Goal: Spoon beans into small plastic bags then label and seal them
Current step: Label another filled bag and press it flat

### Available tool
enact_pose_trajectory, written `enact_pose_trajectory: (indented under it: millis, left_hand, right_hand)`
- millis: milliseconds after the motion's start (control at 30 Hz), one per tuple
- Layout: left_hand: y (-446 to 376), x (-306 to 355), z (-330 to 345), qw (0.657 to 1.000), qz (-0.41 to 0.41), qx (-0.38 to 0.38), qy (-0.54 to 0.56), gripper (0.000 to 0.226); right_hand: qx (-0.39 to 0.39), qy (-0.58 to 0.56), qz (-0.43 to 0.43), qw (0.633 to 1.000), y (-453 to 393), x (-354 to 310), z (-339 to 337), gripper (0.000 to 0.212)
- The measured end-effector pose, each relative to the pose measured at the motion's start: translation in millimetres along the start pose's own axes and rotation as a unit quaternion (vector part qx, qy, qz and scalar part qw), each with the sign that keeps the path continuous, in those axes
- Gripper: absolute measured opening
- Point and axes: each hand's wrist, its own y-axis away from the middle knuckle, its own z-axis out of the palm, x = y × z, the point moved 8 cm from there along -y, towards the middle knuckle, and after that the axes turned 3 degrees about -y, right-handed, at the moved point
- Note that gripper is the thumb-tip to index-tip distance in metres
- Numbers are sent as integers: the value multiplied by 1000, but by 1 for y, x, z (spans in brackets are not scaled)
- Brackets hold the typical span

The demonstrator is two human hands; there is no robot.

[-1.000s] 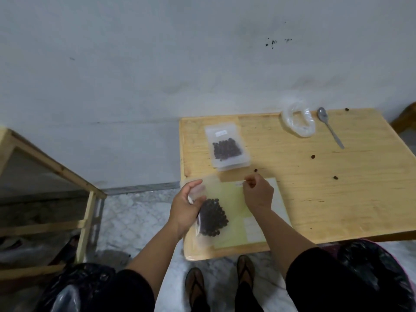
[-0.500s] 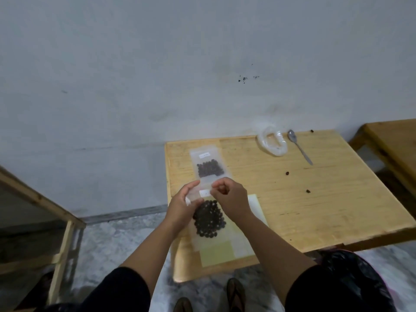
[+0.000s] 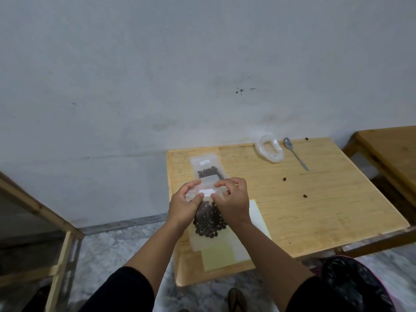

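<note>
- Both hands meet over the near-left part of the wooden table [image 3: 315,199]. Left hand [image 3: 183,207] pinches the left upper edge of the small plastic bag [image 3: 208,238], thumb and fingers curled onto it.
- Right hand [image 3: 233,202] has its fingers curled at the bag's top, thumb tip by the white label [image 3: 207,191] between the two hands. I judge this as pressing the label down, or starting the seal; I cannot tell which.
- The bag hangs below the hands, the dark beans [image 3: 209,221] pooled low in it, over a pale yellow-green sheet [image 3: 217,257] on the table.
- To do it well: keep the beans below the closure strip, hold the left corner taut, rub the label flat from the middle outward, then run the pinch across the top from left to right.
- Risk: tilting the bag would send beans into the strip.
- Just beyond the hands lies a finished labelled bag [image 3: 206,164]. Far to the right are a spoon [image 3: 295,155], a crumpled clear bag [image 3: 269,149] and stray beans [image 3: 284,179].
</note>
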Motion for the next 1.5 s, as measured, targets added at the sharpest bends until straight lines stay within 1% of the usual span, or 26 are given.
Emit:
enact_pose_trajectory:
  millis: [67, 133, 233, 267, 333, 467, 633, 867, 967, 1067, 1200, 1300, 1400, 1500]
  left_hand:
    - [-1, 0, -4, 1000, -1, 3, 11, 28]
    - [-1, 4, -6, 1000, 9, -4, 12, 29]
    - [0, 11, -2, 999, 29, -31, 9, 28]
    - [1, 13, 0, 999, 34, -39, 4, 28]
    - [2, 14, 3, 998, 36, -51, -2, 27]
    - [6, 16, 5, 998, 29, -53, 24, 27]
    - [-2, 18, 0, 1000, 21, -1, 2, 18]
    - [-24, 18, 1, 999, 1, 47, -6, 17]
    - [-39, 17, 8, 999, -10, 50, -13, 16]
    - [-57, 18, 18, 999, -8, 40, -13, 20]
    - [-78, 12, 23, 997, -20, 55, -42, 26]
    - [-96, 5, 24, 992, -33, 90, -84, 31]
    - [-112, 1, 26, 984, -22, 127, -120, 34]
    - [-125, -3, 35, 976, -7, 123, -178, 33]
  right_hand:
    - [-19, -52, 41, 998, 4, 7, 0, 14]
    - [-65, -95, 76, 990, 8, 11, 4, 12]
    - [-121, -177, 100, 972, 14, 11, 10, 13]
    - [-127, -193, 104, 967, 15, 10, 11, 13]
    - [-113, -196, 107, 968, 15, 10, 9, 13]
    - [-80, -188, 112, 973, 11, 10, 5, 15]
    - [-71, -171, 94, 978, 5, 6, 7, 15]
    - [-78, -139, 98, 982, -11, 10, 5, 13]
    - [-82, -106, 94, 987, -25, 18, 4, 10]
    - [-73, -74, 76, 992, -48, 25, 1, 11]
    - [-65, -62, 94, 992, -89, 39, 2, 14]
    - [-85, -18, 82, 993, -121, 48, 14, 15]
    - [-97, 35, 67, 992, -145, 59, 30, 17]
    - [-108, 68, 69, 990, -159, 72, 40, 19]
